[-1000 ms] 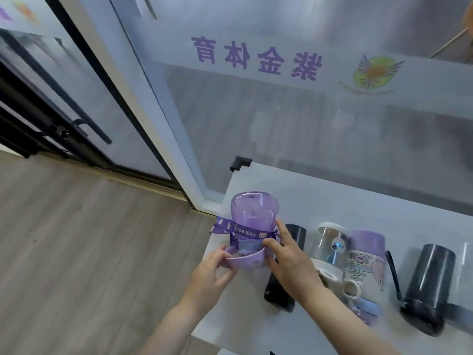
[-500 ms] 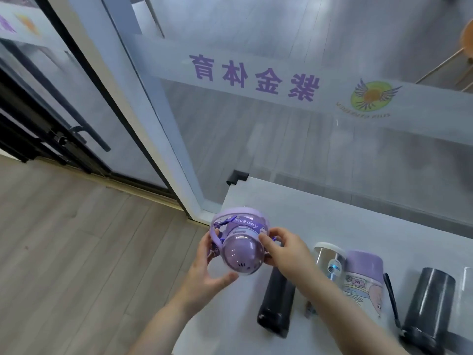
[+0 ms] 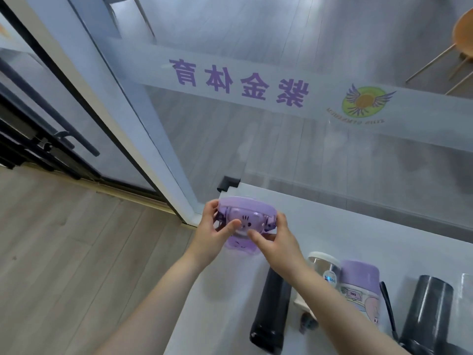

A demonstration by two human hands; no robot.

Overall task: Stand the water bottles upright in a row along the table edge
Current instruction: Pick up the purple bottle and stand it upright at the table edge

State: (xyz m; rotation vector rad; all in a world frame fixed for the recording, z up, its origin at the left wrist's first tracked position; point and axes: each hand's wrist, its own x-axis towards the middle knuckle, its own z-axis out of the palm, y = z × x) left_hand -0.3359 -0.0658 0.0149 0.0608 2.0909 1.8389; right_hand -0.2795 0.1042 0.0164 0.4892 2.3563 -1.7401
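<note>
Both hands grip a round purple bottle (image 3: 245, 213) with a cat face on its lid, held near the white table's (image 3: 345, 234) far left corner. My left hand (image 3: 217, 231) clasps its left side and my right hand (image 3: 276, 242) its right side. The lid faces up toward me; whether its base touches the table I cannot tell. Lying flat behind my right arm are a black bottle (image 3: 271, 308), a clear bottle with a white cap (image 3: 323, 265), a purple-capped printed bottle (image 3: 358, 288) and a dark grey bottle (image 3: 425, 311).
A glass wall with purple lettering (image 3: 238, 80) runs right behind the table. A black corner guard (image 3: 226, 183) marks the table's far left corner. Wooden floor (image 3: 64, 252) lies to the left, beside a black-framed glass door (image 3: 51, 134).
The purple bottle has been turned from bottom-up to lid-up and carried farther from me toward the table's far left corner. Both hands stay on it.
</note>
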